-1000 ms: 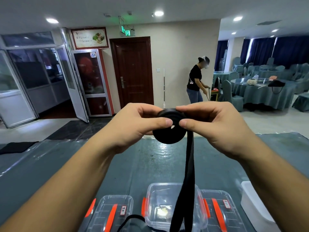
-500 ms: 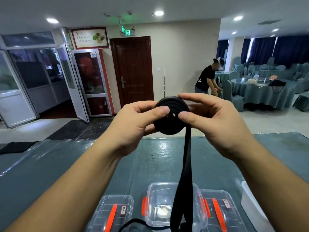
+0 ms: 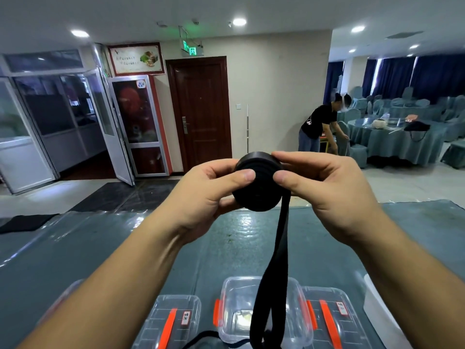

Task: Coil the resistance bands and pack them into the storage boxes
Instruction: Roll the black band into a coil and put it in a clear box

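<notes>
A black resistance band is wound into a thick coil (image 3: 256, 190) held up at chest height over the table. My left hand (image 3: 206, 197) grips the coil from the left, thumb on its face. My right hand (image 3: 324, 187) pinches it from the right, thumb on the face and fingers over the top. The band's loose tail (image 3: 276, 268) hangs straight down from the coil's right side, in front of an open clear storage box (image 3: 229, 311) with orange clasps at the table's near edge.
Two clear lids with orange strips, one (image 3: 171, 321) left and one (image 3: 334, 321) right, lie beside the open box. A white container (image 3: 377, 306) sits at the right. The table (image 3: 100, 248) has a teal cover. A person (image 3: 317, 127) bends at far dining tables.
Both hands have turned the coil, and it has grown a little as more tail wound on. The coil rose slightly. The person in the background bent further down toward a chair.
</notes>
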`<action>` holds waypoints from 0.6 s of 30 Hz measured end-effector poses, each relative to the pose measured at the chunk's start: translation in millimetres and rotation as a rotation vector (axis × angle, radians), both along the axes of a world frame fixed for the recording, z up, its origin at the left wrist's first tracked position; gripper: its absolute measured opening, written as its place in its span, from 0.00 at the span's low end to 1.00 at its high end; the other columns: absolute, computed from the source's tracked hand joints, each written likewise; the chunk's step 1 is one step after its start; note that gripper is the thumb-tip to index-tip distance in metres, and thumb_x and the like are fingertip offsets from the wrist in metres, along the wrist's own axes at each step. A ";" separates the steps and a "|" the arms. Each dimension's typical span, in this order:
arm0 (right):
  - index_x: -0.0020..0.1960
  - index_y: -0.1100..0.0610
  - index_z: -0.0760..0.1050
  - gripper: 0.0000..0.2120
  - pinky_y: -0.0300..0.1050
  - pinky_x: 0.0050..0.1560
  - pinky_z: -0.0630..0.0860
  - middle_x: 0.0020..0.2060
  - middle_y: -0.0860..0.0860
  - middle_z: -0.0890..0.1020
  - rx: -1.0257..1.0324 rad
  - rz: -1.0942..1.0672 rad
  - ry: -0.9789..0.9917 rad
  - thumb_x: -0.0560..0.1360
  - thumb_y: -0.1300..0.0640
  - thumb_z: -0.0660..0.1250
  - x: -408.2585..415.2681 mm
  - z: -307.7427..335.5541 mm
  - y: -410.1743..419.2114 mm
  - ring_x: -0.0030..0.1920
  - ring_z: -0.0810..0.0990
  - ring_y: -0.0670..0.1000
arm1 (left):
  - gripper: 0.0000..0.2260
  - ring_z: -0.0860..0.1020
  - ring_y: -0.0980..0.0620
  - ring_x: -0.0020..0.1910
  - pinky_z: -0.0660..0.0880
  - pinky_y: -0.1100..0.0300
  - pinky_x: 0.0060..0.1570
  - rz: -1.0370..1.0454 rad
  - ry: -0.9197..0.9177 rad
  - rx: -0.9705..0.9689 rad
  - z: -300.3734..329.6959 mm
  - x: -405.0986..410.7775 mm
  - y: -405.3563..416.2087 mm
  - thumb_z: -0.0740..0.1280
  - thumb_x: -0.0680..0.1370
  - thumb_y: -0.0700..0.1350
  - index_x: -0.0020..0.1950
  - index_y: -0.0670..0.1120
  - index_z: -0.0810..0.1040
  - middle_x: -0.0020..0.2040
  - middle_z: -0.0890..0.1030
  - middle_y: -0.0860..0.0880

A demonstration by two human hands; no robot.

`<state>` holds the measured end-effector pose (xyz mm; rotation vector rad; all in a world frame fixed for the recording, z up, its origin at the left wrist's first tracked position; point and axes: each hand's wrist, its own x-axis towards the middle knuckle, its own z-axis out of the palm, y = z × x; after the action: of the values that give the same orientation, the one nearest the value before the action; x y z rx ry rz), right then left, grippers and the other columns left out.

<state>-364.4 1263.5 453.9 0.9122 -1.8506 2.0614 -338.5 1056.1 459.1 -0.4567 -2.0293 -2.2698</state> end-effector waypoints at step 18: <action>0.60 0.53 0.83 0.20 0.43 0.59 0.81 0.53 0.49 0.88 0.268 0.079 0.010 0.69 0.63 0.76 -4.0 -0.5 9.8 0.57 0.86 0.49 | 0.15 0.86 0.50 0.45 0.80 0.63 0.41 0.111 0.071 -0.308 7.6 4.8 -1.1 0.76 0.69 0.45 0.53 0.41 0.86 0.46 0.88 0.42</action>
<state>-368.4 1273.3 453.4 1.0729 -2.1546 1.8752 -333.7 1055.0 466.6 -0.4222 -2.3128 -1.8584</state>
